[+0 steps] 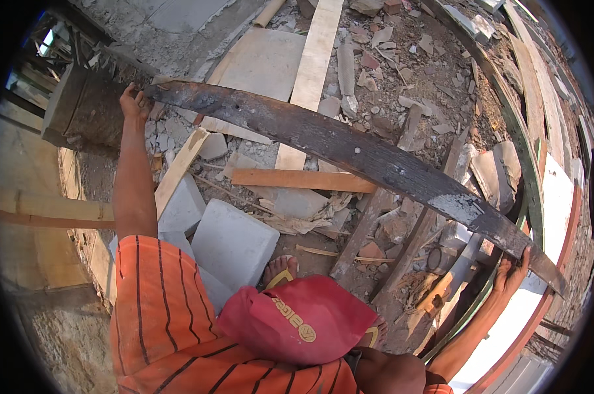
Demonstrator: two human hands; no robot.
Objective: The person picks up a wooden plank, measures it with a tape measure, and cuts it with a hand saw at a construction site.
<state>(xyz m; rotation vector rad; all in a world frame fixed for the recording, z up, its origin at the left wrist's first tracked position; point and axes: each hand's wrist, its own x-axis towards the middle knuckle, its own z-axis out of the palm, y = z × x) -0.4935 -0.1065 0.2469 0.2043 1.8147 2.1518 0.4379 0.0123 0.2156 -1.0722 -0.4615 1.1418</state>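
A long, dark, weathered wooden plank [297, 128] stretches across the view from upper left to lower right, above the rubble. It looks curved, and a pale patch marks its surface toward the right end. My left hand [135, 103] grips its far left end, fingers curled at the tip. Near the right end, my right hand [510, 270] holds the lower edge, its thumb and fingers partly hidden by the wood. Both arms are spread wide.
Pale grey blocks [234, 240] lie by my sandalled foot [282, 269]. Light boards [317, 59] and an orange-brown batten [303, 179] cross the broken concrete. Dark beams [369, 230] slope beside my feet. A thick wooden block [87, 108] stands at left; a white panel [507, 335] lies at right.
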